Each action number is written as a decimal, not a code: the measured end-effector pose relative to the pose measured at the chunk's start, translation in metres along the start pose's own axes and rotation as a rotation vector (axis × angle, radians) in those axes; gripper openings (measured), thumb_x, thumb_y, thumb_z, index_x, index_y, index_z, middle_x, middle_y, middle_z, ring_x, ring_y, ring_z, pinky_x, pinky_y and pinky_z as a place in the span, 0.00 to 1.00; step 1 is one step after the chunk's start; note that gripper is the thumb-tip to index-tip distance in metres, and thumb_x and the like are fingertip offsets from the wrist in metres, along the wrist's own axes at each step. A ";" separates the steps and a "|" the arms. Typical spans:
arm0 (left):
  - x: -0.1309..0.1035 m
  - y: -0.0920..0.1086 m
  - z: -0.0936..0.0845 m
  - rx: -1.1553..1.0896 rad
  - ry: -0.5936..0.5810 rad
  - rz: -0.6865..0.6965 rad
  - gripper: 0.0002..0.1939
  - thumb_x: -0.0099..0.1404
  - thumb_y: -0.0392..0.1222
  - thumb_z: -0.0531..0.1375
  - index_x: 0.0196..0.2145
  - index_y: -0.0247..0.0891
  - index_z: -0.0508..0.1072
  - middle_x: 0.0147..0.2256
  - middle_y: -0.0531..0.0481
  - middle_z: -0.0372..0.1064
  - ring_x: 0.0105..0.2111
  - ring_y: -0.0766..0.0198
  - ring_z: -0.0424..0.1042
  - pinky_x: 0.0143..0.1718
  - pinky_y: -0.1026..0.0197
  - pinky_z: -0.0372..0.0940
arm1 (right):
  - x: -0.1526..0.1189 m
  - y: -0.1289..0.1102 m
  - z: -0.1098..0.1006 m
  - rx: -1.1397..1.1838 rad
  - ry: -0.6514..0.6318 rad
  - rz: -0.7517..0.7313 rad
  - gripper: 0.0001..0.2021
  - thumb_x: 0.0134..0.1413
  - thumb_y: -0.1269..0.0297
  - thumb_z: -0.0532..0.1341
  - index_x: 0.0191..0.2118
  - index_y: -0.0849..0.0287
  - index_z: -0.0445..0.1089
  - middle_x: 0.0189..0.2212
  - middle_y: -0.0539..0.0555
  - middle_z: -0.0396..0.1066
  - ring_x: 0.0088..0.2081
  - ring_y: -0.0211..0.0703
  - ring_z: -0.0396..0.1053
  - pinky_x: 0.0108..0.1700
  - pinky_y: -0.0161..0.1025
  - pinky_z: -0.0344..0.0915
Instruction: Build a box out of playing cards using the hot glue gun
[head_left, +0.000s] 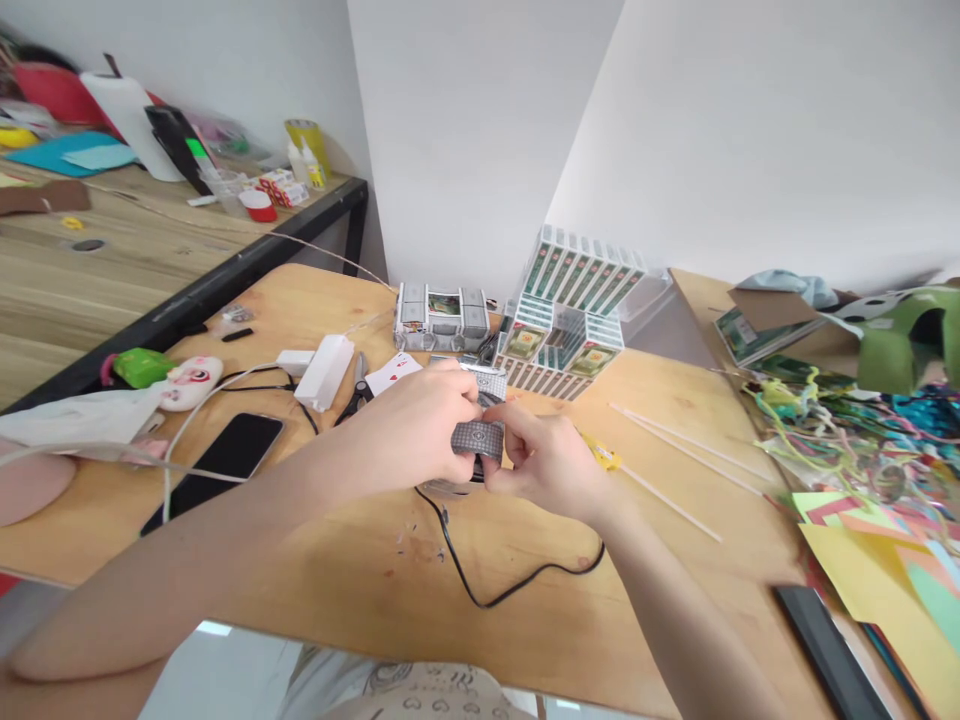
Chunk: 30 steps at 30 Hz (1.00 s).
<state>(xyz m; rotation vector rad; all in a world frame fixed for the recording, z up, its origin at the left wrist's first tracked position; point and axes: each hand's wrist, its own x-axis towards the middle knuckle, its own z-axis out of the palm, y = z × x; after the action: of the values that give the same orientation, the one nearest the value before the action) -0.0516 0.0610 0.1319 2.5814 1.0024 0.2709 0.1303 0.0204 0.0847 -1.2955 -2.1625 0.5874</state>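
A grey patterned playing card is curved between my two hands above the middle of the table. My left hand grips its left side with bent fingers. On its right side my right hand pinches it between thumb and fingers. Just behind the hands lies another grey patterned piece, partly hidden. Something dark below the curved card is mostly covered by my fingers. Further back stands a block built of grey cards. A red-hearts playing card lies face up beside dark-handled scissors.
Stacked green-and-white card boxes stand at the back against the wall. A black cable loops in front of my hands. Leftward are a phone and a white box. Thin white sticks and coloured paper lie right.
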 end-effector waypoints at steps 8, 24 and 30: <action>-0.005 -0.007 -0.003 -0.055 -0.051 0.002 0.10 0.53 0.37 0.60 0.34 0.39 0.77 0.38 0.49 0.68 0.40 0.59 0.67 0.41 0.58 0.62 | 0.001 0.000 -0.005 0.104 -0.061 0.064 0.09 0.45 0.67 0.62 0.36 0.56 0.63 0.17 0.40 0.57 0.20 0.31 0.58 0.25 0.30 0.56; -0.025 -0.029 0.026 -0.557 0.054 -0.223 0.19 0.53 0.40 0.62 0.44 0.44 0.69 0.32 0.56 0.63 0.26 0.70 0.66 0.28 0.66 0.64 | -0.011 0.010 0.010 0.632 -0.122 0.232 0.20 0.52 0.68 0.61 0.49 0.54 0.55 0.22 0.42 0.65 0.22 0.34 0.70 0.24 0.31 0.64; -0.025 -0.031 0.034 -0.728 0.055 -0.257 0.19 0.52 0.37 0.62 0.43 0.41 0.68 0.27 0.59 0.62 0.23 0.71 0.65 0.24 0.67 0.63 | -0.011 0.011 0.014 0.639 -0.097 0.226 0.20 0.50 0.69 0.62 0.48 0.55 0.57 0.23 0.43 0.65 0.21 0.33 0.68 0.24 0.31 0.63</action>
<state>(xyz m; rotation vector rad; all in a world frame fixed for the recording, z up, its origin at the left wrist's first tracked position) -0.0788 0.0565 0.0867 1.7839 1.0031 0.5259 0.1329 0.0141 0.0644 -1.1596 -1.6828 1.3259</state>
